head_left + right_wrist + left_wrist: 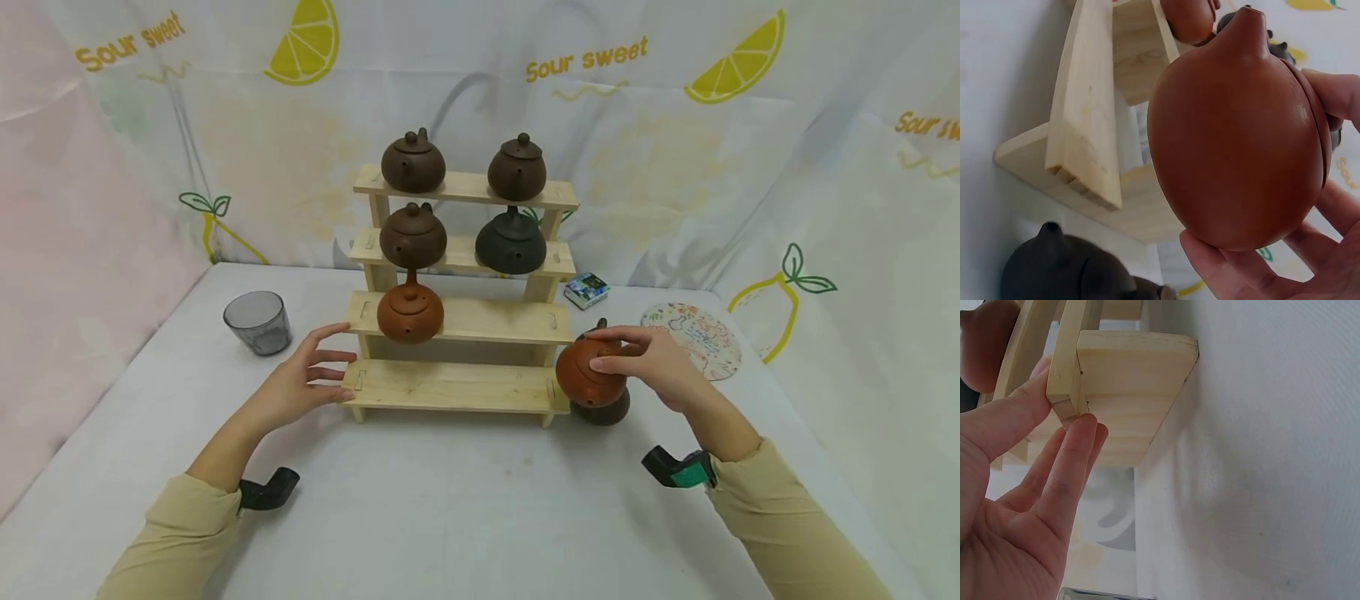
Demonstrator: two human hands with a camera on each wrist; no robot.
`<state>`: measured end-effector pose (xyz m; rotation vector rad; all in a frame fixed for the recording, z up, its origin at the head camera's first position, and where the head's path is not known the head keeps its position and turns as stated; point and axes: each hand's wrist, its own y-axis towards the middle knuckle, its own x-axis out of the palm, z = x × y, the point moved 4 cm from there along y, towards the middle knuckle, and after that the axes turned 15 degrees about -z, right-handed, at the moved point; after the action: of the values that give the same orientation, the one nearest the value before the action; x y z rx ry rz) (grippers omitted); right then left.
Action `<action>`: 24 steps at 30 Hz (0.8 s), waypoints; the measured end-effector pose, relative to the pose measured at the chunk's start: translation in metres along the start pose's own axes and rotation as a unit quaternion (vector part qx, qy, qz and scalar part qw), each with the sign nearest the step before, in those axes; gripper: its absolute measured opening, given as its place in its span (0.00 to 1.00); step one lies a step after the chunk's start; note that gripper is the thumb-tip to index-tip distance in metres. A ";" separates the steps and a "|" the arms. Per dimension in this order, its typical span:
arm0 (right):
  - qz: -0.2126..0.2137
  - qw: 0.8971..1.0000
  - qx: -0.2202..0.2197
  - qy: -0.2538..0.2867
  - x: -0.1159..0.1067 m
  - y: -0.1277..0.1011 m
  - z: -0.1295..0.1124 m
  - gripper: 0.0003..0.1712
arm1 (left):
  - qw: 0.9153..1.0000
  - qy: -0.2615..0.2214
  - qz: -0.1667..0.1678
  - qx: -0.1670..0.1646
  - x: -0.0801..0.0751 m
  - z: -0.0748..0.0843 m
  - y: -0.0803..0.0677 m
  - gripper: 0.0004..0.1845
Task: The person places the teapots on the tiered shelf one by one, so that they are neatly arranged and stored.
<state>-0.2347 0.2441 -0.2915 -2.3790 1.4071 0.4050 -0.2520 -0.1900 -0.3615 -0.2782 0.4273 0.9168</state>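
Observation:
My right hand (648, 362) grips an orange-brown clay teapot (588, 379), tilted and held up beside the right end of the tiered wooden stand (457, 387). In the right wrist view the fingers wrap the round body of this teapot (1235, 150), and one finger lies at its lid. Below it a dark teapot (603, 411) on the table is partly hidden. At the stand's left end my left hand (300, 379) pinches a shelf board (1063, 384), thumb on one face and fingers on the other. Another orange-brown teapot (410, 315) sits on the second-lowest shelf, at left.
Brown teapots (413, 164) (517, 171) stand on the top shelf; a brown one (412, 239) and a blackish one (512, 244) are below. A grey glass (258, 323) stands at left. Behind the right hand lie a small box (587, 290) and a round patterned mat (701, 337).

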 end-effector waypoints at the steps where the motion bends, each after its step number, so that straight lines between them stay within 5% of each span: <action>1: 0.001 1.000 0.002 0.001 0.001 0.004 -0.002 0.27 | 1.000 0.001 0.000 0.000 0.000 0.000 0.000 0.49; 24: -0.015 1.000 -0.007 -0.004 0.020 0.079 -0.042 0.26 | 1.000 -0.002 0.000 -0.002 0.000 0.002 -0.001 0.49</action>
<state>-0.2921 0.1750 -0.2735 -2.4031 1.3675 0.4183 -0.2511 -0.1895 -0.3599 -0.2803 0.4222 0.9182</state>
